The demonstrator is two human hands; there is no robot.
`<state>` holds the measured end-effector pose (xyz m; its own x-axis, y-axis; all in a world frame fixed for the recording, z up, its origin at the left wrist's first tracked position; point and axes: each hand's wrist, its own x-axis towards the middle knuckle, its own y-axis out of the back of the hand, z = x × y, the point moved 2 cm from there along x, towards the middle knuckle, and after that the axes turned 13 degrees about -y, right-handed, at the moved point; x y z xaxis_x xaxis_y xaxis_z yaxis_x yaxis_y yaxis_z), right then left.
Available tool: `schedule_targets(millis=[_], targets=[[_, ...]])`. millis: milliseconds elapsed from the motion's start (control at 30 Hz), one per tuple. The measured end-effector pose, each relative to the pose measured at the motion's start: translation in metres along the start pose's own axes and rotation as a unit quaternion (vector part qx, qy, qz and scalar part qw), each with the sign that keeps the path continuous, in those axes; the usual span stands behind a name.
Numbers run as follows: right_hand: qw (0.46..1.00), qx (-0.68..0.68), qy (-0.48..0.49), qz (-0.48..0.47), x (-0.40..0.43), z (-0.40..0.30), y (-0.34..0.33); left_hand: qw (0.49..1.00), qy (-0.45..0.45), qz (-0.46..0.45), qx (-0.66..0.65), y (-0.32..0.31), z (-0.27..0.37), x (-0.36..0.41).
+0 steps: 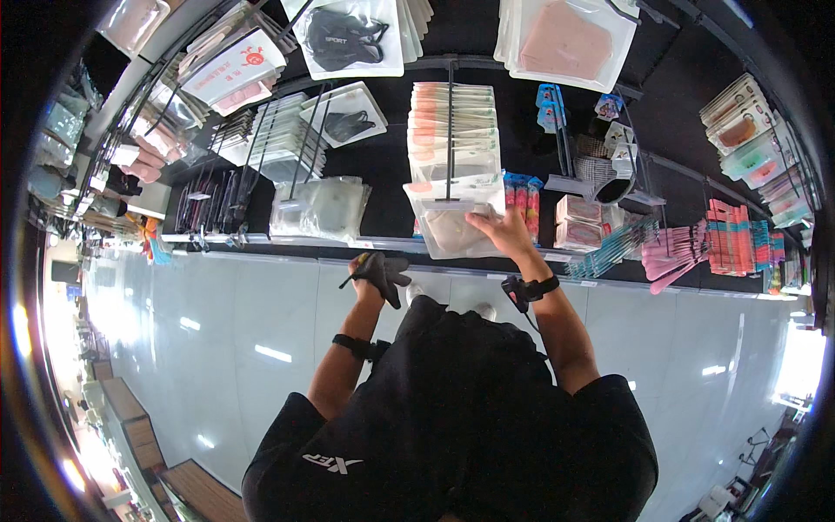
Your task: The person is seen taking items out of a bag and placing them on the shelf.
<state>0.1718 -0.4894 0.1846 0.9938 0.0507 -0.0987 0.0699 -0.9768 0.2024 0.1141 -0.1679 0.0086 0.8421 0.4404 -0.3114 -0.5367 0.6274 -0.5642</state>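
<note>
My left hand [361, 269] is low in front of the shelf edge, holding a dark grey cloth item [383, 273] that looks like a face mask or glove. At the right edge of the front clear packet [450, 228], my right hand [507, 230] has a digit laid across its face; its other fingers are partly hidden. That packet holds a pale folded item and leans outward at the front of a row of similar packets [453, 124] on a long hook. Above to the left, a packet with a black mask [346, 36] hangs on another hook.
A metal shelf edge [300, 241] runs across below the hooks. Clear bags [319, 209] sit left of the packets. To the right are small boxes [578, 223], teal-handled items [613, 251] and pink-handled items [675, 251]. Pale tiled floor [261, 313] lies behind, with wooden boxes [199, 489] lower left.
</note>
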Motion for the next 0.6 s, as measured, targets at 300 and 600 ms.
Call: schedule_targets(millis=[300, 600], targets=[[0.997, 0.045, -0.055, 0.025, 0.010, 0.010, -0.024, 0.956, 0.257, -0.138, 0.006, -0.072, 0.033, 0.066], [0.988, 0.067, -0.099, 0.101, 0.048, 0.029, -0.031, 0.925, 0.353, -0.058, 0.128, -0.057, -0.009, 0.129]])
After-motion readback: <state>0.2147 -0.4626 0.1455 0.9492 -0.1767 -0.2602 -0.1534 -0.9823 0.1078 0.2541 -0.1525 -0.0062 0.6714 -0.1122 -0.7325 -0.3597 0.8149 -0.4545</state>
